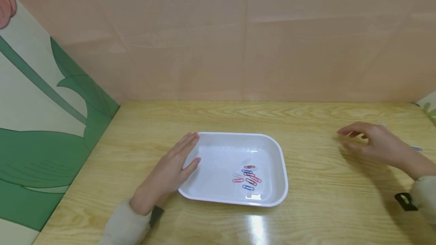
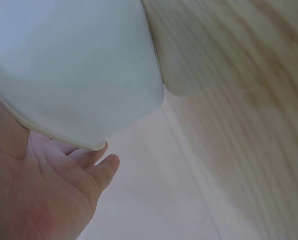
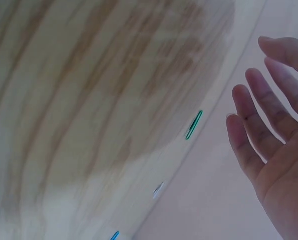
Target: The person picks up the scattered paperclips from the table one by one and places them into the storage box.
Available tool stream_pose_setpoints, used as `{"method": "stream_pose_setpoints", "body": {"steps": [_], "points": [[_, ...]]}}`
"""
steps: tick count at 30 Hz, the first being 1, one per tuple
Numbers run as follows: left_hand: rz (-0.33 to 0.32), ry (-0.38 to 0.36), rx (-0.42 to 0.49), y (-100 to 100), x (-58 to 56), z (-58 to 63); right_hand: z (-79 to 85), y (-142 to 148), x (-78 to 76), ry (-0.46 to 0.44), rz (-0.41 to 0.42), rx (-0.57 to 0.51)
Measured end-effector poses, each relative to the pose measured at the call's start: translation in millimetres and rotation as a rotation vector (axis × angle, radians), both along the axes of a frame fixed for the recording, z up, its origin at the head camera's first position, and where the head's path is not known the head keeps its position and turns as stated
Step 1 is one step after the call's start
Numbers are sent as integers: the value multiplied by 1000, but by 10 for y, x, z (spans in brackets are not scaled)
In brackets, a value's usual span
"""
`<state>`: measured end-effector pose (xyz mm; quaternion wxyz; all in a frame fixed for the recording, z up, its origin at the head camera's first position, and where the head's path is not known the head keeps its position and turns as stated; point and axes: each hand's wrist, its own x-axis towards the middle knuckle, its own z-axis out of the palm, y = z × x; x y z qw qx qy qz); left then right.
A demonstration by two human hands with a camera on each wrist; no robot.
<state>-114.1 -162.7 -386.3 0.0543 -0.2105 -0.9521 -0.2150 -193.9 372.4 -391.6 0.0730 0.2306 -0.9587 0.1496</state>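
A white tray holds several paper clips in red, pink, blue and white, loosely heaped right of its middle. Along the tray's left rim rests my left hand, fingers extended and thumb reaching over the inside; the left wrist view shows the palm against the tray's outer edge. Off to the right, my right hand hovers above the table, fingers loosely bent and nothing between them. Near it lie a green paper clip, a white paper clip and a blue paper clip.
The wood-grain table ends at a beige covered wall at the back. On the left stands a panel with green leaf pictures. A dark strap shows below the right sleeve.
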Motion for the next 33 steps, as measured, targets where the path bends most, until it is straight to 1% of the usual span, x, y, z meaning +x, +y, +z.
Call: {"method": "stream_pose_setpoints", "body": {"steps": [5, 10, 17, 20, 21, 26, 33], "points": [[-2, 6, 0, -3, 0, -2, -7, 85, -59, -35, -45, 31], [-8, 11, 4, -1, 1, 0, -8, 145, -90, -38, -62, 52], [-7, 16, 1, -3, 2, -5, -8, 202, -110, -141, -100, 69], [-5, 13, 1, -2, 2, -9, -24, 229, -127, -153, -101, 74], [-4, 11, 1, -2, 3, -10, -30, 242, -135, -159, -90, 77], [-4, 15, 2, -1, 5, -10, -47, 287, -170, -149, -58, 125], [-9, 28, 7, -6, -1, -4, -40, 293, -196, -131, -62, 196]]}}
